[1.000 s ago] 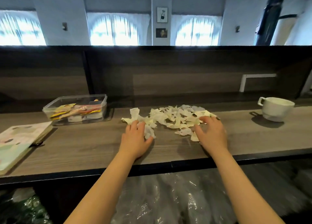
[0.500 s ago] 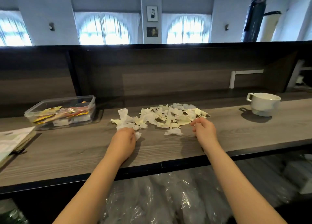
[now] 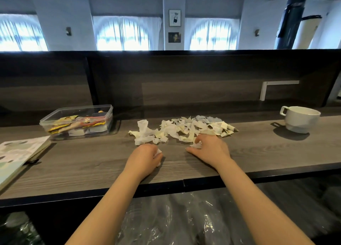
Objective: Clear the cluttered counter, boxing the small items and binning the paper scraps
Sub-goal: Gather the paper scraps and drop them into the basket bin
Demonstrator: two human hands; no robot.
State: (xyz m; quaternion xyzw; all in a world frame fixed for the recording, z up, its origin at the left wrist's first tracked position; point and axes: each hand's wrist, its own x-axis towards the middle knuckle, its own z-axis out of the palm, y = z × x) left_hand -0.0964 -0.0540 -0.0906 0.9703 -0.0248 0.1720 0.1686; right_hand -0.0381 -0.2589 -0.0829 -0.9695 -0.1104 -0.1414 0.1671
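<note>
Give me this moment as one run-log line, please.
left hand: closed on paper scraps | right hand: open, raking scraps | box: filled | bin bag: below counter

No legible text on the packets, the open book or the wall pictures.

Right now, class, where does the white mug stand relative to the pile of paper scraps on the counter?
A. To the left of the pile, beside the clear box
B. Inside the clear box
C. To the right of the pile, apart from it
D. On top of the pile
C: the white mug stands on bare counter well to the right of the paper scraps, touching none of them.
</note>
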